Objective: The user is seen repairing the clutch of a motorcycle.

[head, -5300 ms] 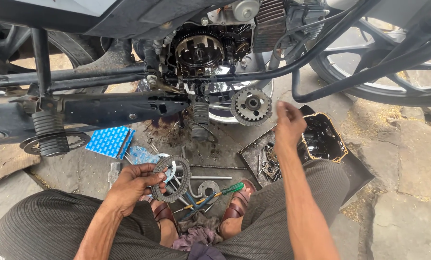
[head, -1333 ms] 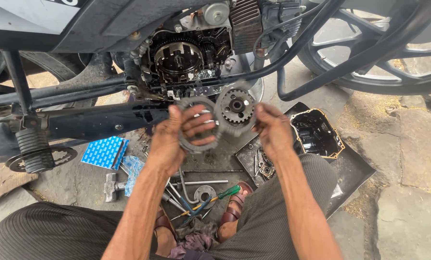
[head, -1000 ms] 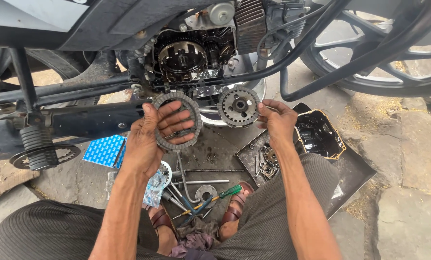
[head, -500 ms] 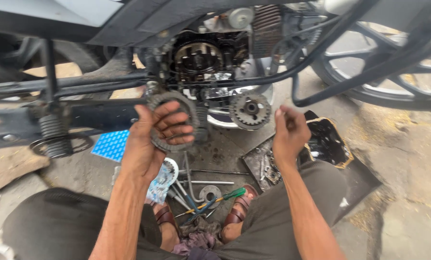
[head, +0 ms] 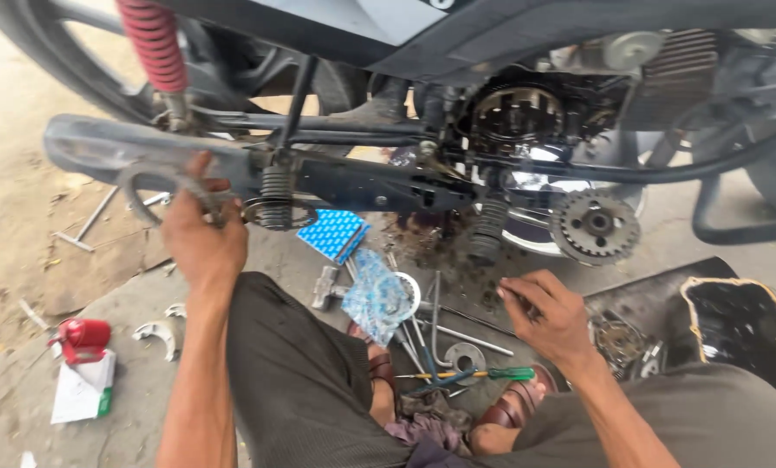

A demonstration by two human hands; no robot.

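Ground: rough concrete (head: 102, 312) beside a motorcycle with its engine side opened, where I squat.
Left hand: my left hand (head: 199, 238) reaches out to the left, fingers wrapped round a grey ring-shaped plate (head: 158, 184), blurred, held up near the footrest bar.
Right hand: my right hand (head: 545, 316) hovers low over the ground, fingers curled loosely, holding nothing I can make out.
Toothed gear: a clutch gear (head: 595, 227) sits just beyond my right hand, under the engine.
Tools: a green-handled screwdriver (head: 483, 374) lies between my feet; a blue box (head: 331, 234) rests under the frame.
Far left: a red can (head: 80, 336).
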